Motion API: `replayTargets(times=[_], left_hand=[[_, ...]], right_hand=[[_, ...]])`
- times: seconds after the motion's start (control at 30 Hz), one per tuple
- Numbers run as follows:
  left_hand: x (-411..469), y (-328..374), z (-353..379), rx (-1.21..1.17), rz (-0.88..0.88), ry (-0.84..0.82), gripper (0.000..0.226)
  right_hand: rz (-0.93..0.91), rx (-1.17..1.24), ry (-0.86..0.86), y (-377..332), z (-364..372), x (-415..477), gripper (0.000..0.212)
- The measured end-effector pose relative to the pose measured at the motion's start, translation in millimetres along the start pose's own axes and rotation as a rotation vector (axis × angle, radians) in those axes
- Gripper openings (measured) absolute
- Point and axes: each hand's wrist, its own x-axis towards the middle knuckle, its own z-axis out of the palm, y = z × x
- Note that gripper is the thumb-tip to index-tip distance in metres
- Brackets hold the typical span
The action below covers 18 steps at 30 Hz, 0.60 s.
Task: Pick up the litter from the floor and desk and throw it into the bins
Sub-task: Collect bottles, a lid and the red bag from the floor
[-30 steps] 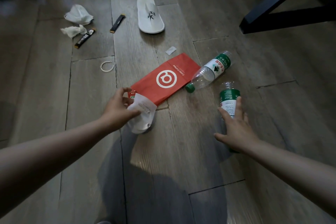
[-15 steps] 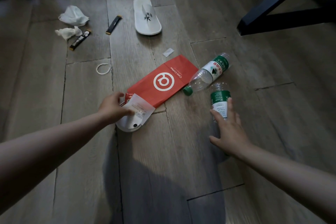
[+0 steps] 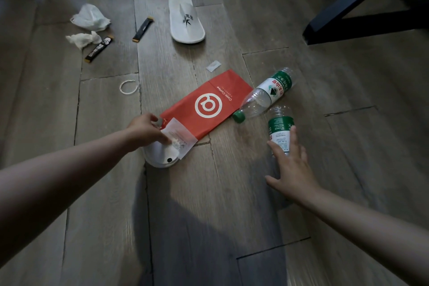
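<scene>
A red paper coffee bag (image 3: 209, 104) lies flat on the wooden floor. At its near end my left hand (image 3: 148, 130) grips a white lidded cup (image 3: 160, 158) with a paper label (image 3: 181, 134); fingers and thumb pinch around its top. The cup's lid faces me, low at the floor. My right hand (image 3: 290, 169) holds a green-labelled plastic bottle (image 3: 281, 130), fingers lying along it. A second clear bottle (image 3: 267, 95) with a green cap lies beside the bag, just beyond the held one.
Further back on the floor lie two crumpled tissues (image 3: 90, 18), two black stick sachets (image 3: 99, 49), a white plastic ring (image 3: 127, 87), a small white packet (image 3: 213, 66) and a white slipper (image 3: 185, 18). A dark table leg (image 3: 362, 2) stands at the back right.
My left hand has lowered the white cup towards the floor at the bag's end. My right hand has carried its bottle a little left, closer to the lying bottle.
</scene>
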Motion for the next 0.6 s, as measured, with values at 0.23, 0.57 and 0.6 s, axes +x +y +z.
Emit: replayTargets(times=[0.23, 0.57, 0.6], left_hand=[[-12, 7, -3, 0.056, 0.060, -0.098, 0.022], [-36, -2, 5, -0.076, 0.124, -0.103, 0.052], [-41, -1, 7, -0.090, 0.143, -0.095, 0.054]], right_hand=[[-0.003, 0.011, -0.009, 1, -1, -1, 0.090], [-0.008, 0.137, -0.006, -1, -12, -12, 0.081], [-0.013, 0.149, -0.007, -3, -12, -13, 0.080]])
